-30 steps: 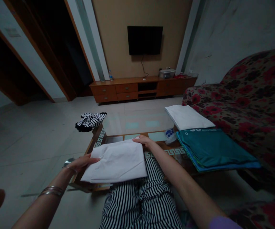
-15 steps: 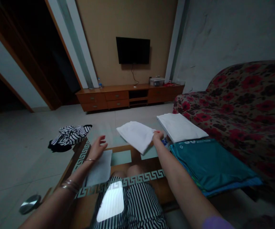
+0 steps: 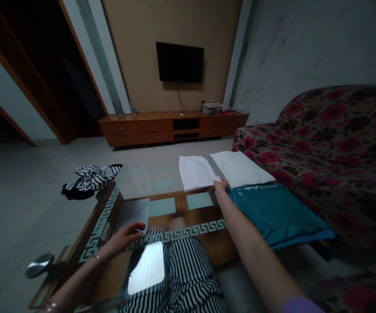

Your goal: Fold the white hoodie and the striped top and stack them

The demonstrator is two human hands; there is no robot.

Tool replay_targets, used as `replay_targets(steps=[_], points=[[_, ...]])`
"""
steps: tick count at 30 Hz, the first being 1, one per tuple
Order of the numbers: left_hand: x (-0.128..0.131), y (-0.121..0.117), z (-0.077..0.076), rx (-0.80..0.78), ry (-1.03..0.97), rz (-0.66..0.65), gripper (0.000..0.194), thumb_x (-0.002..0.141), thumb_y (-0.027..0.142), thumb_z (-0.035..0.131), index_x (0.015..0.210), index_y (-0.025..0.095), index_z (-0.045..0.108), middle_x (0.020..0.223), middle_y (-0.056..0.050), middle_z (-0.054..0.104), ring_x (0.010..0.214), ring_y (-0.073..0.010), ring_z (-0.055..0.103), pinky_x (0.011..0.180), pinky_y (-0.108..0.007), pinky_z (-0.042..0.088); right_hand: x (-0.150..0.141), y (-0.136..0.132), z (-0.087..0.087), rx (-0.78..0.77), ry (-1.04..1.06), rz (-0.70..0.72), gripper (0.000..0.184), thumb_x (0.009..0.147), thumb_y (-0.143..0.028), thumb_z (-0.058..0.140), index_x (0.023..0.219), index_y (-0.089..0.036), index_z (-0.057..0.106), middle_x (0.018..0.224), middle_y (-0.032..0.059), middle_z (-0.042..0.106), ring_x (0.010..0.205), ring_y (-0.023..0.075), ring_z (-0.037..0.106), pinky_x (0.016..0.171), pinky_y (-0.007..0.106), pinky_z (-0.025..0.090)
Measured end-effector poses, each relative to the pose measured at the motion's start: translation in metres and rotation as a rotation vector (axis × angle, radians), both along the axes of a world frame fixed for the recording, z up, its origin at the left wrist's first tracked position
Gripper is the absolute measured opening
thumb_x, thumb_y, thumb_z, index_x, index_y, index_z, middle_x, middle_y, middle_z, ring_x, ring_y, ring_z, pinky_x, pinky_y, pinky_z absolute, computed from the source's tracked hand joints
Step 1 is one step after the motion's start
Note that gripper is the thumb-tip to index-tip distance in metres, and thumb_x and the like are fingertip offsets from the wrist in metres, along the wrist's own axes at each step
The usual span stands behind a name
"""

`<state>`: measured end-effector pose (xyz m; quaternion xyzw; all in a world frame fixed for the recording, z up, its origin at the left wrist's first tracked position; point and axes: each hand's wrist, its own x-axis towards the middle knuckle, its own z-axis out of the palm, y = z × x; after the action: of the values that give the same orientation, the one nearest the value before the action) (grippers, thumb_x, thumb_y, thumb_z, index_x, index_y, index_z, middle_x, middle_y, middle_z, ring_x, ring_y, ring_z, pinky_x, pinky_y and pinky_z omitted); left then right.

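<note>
My right hand held the cloth by its near right corner, with my fingers closed on the edge. The cloth was white and looked folded, and it was out over the far side of the table, just left of the white pile. I could not tell if all of it touched the glass.

With just 1 corner in my grip, it seemed best to keep the cloth low and flat. A fast tug might have made the folds slip open or the far side twist, so a slow, soft hand looked right. 2 hands, with 1 on each side, would likely have kept it more square.

My right arm reached far out in front of me, almost straight, just left of the teal pile. My left hand held nothing. It was over the near left part of the table, with its fingers loose and a bit bent, pointing to the right. My left arm was lower and closer to me. The stripy heap sat at the far left corner, well apart from both hands.
</note>
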<state>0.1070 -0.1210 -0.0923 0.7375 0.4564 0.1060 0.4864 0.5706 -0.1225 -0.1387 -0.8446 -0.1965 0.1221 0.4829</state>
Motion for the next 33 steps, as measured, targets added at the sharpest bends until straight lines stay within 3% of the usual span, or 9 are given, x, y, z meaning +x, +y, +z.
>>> replay_targets(steps=[3,6,11,14,17,21,27,33], points=[[-0.011,-0.010,-0.001,0.010,0.003,0.013,0.050,0.061,0.055,0.066,0.096,0.020,0.067,0.100,-0.007,0.069,0.094,-0.0263,0.062,0.081,-0.032,0.048,-0.010,-0.020,0.015,-0.063,-0.059,-0.131,0.045,0.088,-0.017,0.043,0.130,-0.006,0.050,0.117,0.0247,0.057,0.103,0.0300,0.058,0.082,0.041,0.047],[-0.016,-0.014,-0.005,0.028,-0.007,0.030,0.049,0.062,0.056,0.065,0.095,0.020,0.066,0.096,-0.007,0.069,0.090,-0.0261,0.062,0.078,-0.032,0.049,-0.031,-0.030,0.029,-0.116,-0.270,-0.095,0.048,0.088,-0.013,0.032,0.134,-0.012,0.049,0.134,0.0250,0.045,0.123,0.0330,0.043,0.096,0.044,0.036],[-0.011,-0.014,-0.013,0.182,0.036,-0.002,0.042,0.070,0.051,0.057,0.096,0.019,0.065,0.091,-0.007,0.065,0.084,-0.0235,0.060,0.073,-0.031,0.048,-0.080,-0.023,0.030,-0.420,-0.783,0.496,0.050,0.092,-0.010,0.029,0.136,-0.022,0.049,0.145,0.0141,0.040,0.133,0.0283,0.032,0.104,0.041,0.027],[-0.005,-0.014,-0.018,0.325,0.065,-0.040,0.036,0.073,0.044,0.054,0.098,0.019,0.064,0.089,-0.005,0.062,0.076,-0.0198,0.058,0.073,-0.031,0.047,-0.102,-0.014,0.019,-0.536,-0.900,0.653,0.052,0.092,-0.009,0.030,0.140,-0.024,0.044,0.150,0.0132,0.034,0.136,0.0296,0.028,0.105,0.048,0.024],[-0.002,-0.016,-0.021,0.415,0.107,-0.075,0.033,0.076,0.038,0.051,0.101,0.019,0.062,0.088,-0.005,0.059,0.072,-0.0181,0.056,0.071,-0.030,0.045,-0.107,0.000,0.011,-0.582,-0.910,0.648,0.051,0.093,-0.011,0.032,0.142,-0.022,0.041,0.150,0.0175,0.032,0.134,0.0316,0.030,0.100,0.051,0.030],[-0.003,-0.019,-0.022,0.463,0.138,-0.107,0.030,0.082,0.036,0.047,0.102,0.020,0.061,0.088,-0.005,0.058,0.073,-0.0183,0.055,0.072,-0.030,0.043,-0.092,0.027,0.013,-0.620,-0.878,0.620,0.051,0.093,-0.012,0.034,0.142,-0.024,0.039,0.146,0.0184,0.036,0.131,0.0293,0.034,0.097,0.047,0.035],[-0.005,-0.020,-0.024,0.470,0.134,-0.098,0.026,0.085,0.034,0.047,0.103,0.021,0.061,0.090,-0.005,0.059,0.077,-0.0189,0.056,0.074,-0.030,0.042,-0.074,0.061,0.024,-0.645,-0.872,0.600,0.043,0.094,-0.009,0.032,0.131,-0.018,0.051,0.120,0.0209,0.055,0.112,0.0262,0.053,0.086,0.039,0.043],[-0.005,-0.021,-0.025,0.483,0.140,-0.109,0.026,0.086,0.033,0.048,0.105,0.021,0.060,0.091,-0.005,0.058,0.080,-0.0192,0.056,0.076,-0.030,0.042,-0.098,0.047,0.017,-0.588,-0.930,0.639,0.036,0.095,-0.011,0.030,0.117,-0.016,0.058,0.109,0.0168,0.060,0.102,0.0219,0.056,0.082,0.031,0.042]])
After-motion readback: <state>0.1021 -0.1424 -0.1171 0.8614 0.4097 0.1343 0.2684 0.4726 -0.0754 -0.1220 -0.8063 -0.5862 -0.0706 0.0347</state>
